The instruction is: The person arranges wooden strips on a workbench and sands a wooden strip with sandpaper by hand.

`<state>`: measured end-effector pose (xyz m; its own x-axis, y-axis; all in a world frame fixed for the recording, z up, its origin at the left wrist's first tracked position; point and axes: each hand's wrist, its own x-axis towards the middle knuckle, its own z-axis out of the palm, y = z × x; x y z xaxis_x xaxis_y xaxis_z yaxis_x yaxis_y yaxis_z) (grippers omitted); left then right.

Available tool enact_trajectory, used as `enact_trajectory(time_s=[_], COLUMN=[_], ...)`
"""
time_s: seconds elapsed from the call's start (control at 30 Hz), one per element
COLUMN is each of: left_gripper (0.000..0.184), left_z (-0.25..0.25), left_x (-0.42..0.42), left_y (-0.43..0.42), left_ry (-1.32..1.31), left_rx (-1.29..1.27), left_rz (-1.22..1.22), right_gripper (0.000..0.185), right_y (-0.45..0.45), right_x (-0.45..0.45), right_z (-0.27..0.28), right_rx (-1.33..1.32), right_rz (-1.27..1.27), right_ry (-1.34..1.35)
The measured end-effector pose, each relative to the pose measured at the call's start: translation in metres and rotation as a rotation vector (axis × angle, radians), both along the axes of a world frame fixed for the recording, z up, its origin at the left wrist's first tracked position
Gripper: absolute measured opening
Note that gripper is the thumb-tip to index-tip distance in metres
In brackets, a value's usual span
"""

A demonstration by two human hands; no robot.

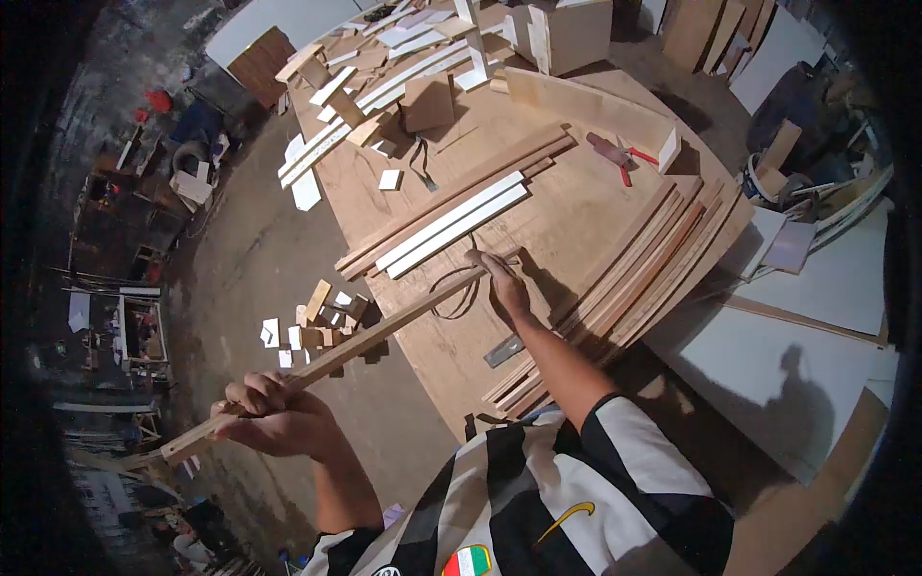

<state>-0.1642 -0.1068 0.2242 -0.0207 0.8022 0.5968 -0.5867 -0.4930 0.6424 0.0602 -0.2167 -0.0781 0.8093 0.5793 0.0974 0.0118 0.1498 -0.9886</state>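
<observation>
A long, narrow wooden strip [370, 336] runs slantwise across the view, held in both hands. My left hand [274, 413] is closed round it near its lower left end, out beyond the table's edge. Over the table, my right hand [497, 278] grips the strip close to its other end. Just past the right hand lie two white strips [451, 226] and several brown strips [461, 197] side by side. A dark cord or strap [451, 300] curls on the tabletop under the held strip.
The wooden table [423, 350] carries a stack of strips [624, 274] at right, a red-handled tool [619, 154], a flat metal-looking piece [502, 350] and wood offcuts [429, 103]. More small blocks [322, 322] lie on the floor at left. White panels [778, 355] lean at right.
</observation>
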Motion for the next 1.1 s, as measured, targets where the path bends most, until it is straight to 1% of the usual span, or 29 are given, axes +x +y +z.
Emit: enact_trajectory(time_s=[0.03,0.07,0.13,0.17,0.2,0.27,0.3,0.33,0.37,0.4,0.47,0.5,0.53,0.6,0.63,0.67,0.73,0.77,0.8,0.83,0.87,0.9,0.97,1.0,1.07,1.1], left_gripper=[0.041,0.040,0.039,0.038,0.038,0.038,0.037,0.037,0.038,0.038,0.038,0.039,0.039,0.039,0.039,0.039,0.039,0.039,0.039,0.039,0.039,0.039,0.039,0.039,0.039,0.038], left_z=[0.000,0.000,0.001,0.006,0.008,0.004,0.002,0.001,0.000,-0.001,0.001,0.002,0.003,0.004,0.003,0.003,0.004,0.004,0.002,0.002,0.003,0.003,0.003,0.002,0.002,0.002], left_x=[-0.001,-0.003,0.004,0.009,0.012,0.009,0.006,0.001,-0.003,-0.003,0.002,0.002,0.003,0.003,0.004,0.004,0.003,0.002,0.003,0.004,0.005,0.005,0.000,0.001,0.000,0.001], left_y=[-0.001,-0.003,-0.006,-0.011,-0.015,-0.010,-0.007,-0.006,-0.004,-0.004,-0.008,-0.011,-0.013,-0.016,-0.017,-0.020,-0.021,-0.021,-0.022,-0.023,-0.024,-0.025,-0.025,-0.024,-0.027,-0.028], left_ry=[0.000,-0.003,-0.010,-0.046,-0.081,-0.067,-0.061,-0.062,-0.066,-0.070,-0.071,-0.066,-0.062,-0.083,-0.084,-0.107,-0.128,-0.104,-0.080,-0.082,-0.089,-0.093,-0.093,-0.111,-0.105,-0.103], left_rx=[0.001,0.007,0.010,-0.032,-0.074,-0.048,-0.020,-0.017,-0.001,0.012,-0.006,-0.022,-0.024,-0.050,-0.047,-0.037,-0.024,-0.019,-0.016,-0.018,-0.026,-0.034,-0.035,-0.027,-0.016,-0.012], left_rz=[0.000,-0.034,-0.065,-0.032,0.001,-0.022,-0.041,-0.036,-0.089,-0.145,-0.101,-0.055,-0.050,-0.090,-0.086,-0.075,-0.061,-0.038,-0.014,-0.009,-0.049,-0.086,-0.086,-0.098,-0.069,-0.039], right_gripper=[0.032,0.031,0.033,0.032,0.032,0.033,0.033,0.035,0.033,0.032,0.032,0.035,0.035,0.035,0.033,0.032,0.036,0.038,0.041,0.043,0.043,0.039,0.037,0.037,0.037,0.035], right_y=[0.000,0.003,0.001,0.003,0.003,0.000,0.004,-0.008,-0.008,-0.005,-0.001,0.000,0.000,-0.004,0.003,-0.004,-0.006,-0.007,-0.012,-0.020,-0.016,-0.009,-0.009,-0.007,-0.005,-0.007], right_x=[0.001,-0.006,-0.036,-0.040,-0.030,0.009,0.027,0.036,0.033,0.025,-0.006,-0.018,-0.011,0.021,0.043,0.062,0.052,0.044,0.032,0.018,0.027,0.041,0.041,0.045,0.048,0.040], right_z=[0.006,0.012,0.037,0.024,0.013,-0.017,-0.061,-0.052,-0.043,-0.021,0.012,0.007,-0.001,-0.019,-0.077,-0.082,-0.066,-0.051,-0.022,0.006,-0.007,-0.031,-0.061,-0.070,-0.061,-0.056], right_rx=[-0.060,-0.108,-0.088,-0.106,-0.109,0.028,0.176,0.195,0.024,-0.147,-0.029,-0.102,-0.103,-0.013,0.006,-0.072,-0.287,-0.261,-0.237,-0.200,-0.198,-0.269,-0.339,-0.329,-0.312,-0.230], right_rz=[-0.013,-0.017,-0.104,-0.125,-0.123,0.047,0.048,0.027,0.042,0.052,0.038,-0.089,-0.083,0.013,0.032,0.008,-0.117,-0.059,0.002,-0.044,-0.039,-0.010,0.025,0.037,0.059,0.031], right_ry=[-0.054,-0.171,-0.449,-0.540,-0.534,-0.172,0.359,0.443,0.230,0.017,-0.260,-0.467,-0.463,-0.221,0.148,0.304,-0.229,-0.294,-0.360,-0.422,-0.424,-0.022,0.393,0.332,0.218,-0.064])
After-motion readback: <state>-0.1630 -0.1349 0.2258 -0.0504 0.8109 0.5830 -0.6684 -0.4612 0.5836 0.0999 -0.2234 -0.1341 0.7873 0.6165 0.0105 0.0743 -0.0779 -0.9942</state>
